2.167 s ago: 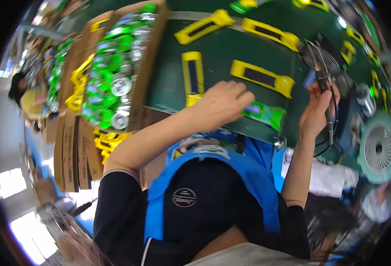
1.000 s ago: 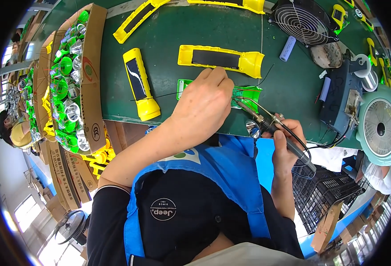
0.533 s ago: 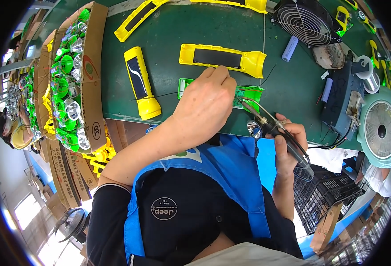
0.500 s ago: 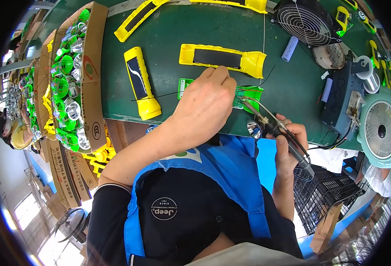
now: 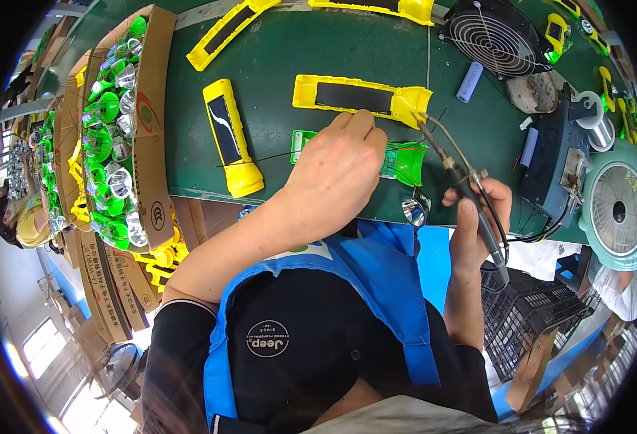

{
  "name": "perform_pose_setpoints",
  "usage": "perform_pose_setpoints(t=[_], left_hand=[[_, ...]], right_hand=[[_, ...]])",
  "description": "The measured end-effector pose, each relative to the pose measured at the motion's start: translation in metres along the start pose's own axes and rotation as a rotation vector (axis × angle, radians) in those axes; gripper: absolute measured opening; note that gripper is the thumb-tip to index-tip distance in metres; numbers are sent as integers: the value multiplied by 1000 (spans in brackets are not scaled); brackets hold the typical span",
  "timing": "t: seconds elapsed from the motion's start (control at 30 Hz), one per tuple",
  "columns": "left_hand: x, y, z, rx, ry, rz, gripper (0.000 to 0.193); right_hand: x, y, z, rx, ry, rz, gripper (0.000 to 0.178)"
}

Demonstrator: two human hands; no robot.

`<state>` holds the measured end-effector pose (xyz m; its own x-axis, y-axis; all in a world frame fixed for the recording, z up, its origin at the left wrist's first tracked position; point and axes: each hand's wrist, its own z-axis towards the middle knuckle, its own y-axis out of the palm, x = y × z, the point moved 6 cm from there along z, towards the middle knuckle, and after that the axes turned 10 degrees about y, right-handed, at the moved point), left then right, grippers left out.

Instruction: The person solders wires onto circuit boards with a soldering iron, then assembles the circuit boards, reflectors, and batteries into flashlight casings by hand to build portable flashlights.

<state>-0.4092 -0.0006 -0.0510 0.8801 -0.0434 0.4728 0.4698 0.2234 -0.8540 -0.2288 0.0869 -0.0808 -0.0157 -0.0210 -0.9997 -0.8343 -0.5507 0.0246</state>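
Observation:
My left hand (image 5: 340, 166) is closed in a pinch over a green plastic flashlight housing (image 5: 411, 165), which holds a small circuit board (image 5: 388, 165). Thin dark wires run out from under the fingers on both sides, but the fingertips and whatever they pinch are hidden. A soldering iron (image 5: 469, 189) with a thin curved metal tube alongside is gripped in my right hand (image 5: 486, 215). Its tip stands up and away from the board, by the flared end of a yellow flashlight shell (image 5: 355, 95). At the table's near edge, a shiny reflector (image 5: 415, 210) hangs beside the green housing.
Another yellow shell (image 5: 232, 137) lies to the left, near a cardboard box (image 5: 154, 123) packed with green parts and reflectors. On the right are a blue soldering station (image 5: 556, 155), a solder spool (image 5: 603, 134), a black fan (image 5: 493, 37), a pale green fan (image 5: 617, 206) and a battery cell (image 5: 469, 82).
My right hand has lifted the soldering iron, moving its tip from the circuit board up toward the yellow shell's flared end. My left hand stays nearly where it was.

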Motion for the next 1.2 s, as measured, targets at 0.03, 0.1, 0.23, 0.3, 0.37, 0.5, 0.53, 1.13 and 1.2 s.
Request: perform_pose_setpoints(t=[0.03, 0.1, 0.23, 0.3, 0.37, 0.5, 0.53, 1.13, 1.2], left_hand=[[0, 0, -2, -5, 22, 10, 11], [-3, -3, -9, -8, 43, 21, 11], [-13, -8, -21, -35, 10, -64, 10], [-12, -10, -23, -6, 3, -78, 10], [-11, -10, -24, 20, -7, -90, 11], [-9, -11, -24, 23, -18, -47, 10], [-9, -10, -25, 17, -17, -34, 10], [-3, -6, -21, -30, -18, 65, 9], [-1, -7, -19, -43, -14, 78, 8]], right_hand=[[-2, 3, 3, 15, 8, -6, 28], [-5, 5, 3, 24, 0, 25, 29], [-11, -2, 2, 60, -36, 4, 31], [-10, -1, 2, -27, -28, 62, 29], [-3, 1, -2, -49, 76, 24, 30], [12, 9, -11, -121, 148, -32, 29], [13, 11, -12, -119, 155, -29, 26], [9, 8, -14, -155, 107, -70, 19], [14, 1, -16, -139, 95, 35, 23]])
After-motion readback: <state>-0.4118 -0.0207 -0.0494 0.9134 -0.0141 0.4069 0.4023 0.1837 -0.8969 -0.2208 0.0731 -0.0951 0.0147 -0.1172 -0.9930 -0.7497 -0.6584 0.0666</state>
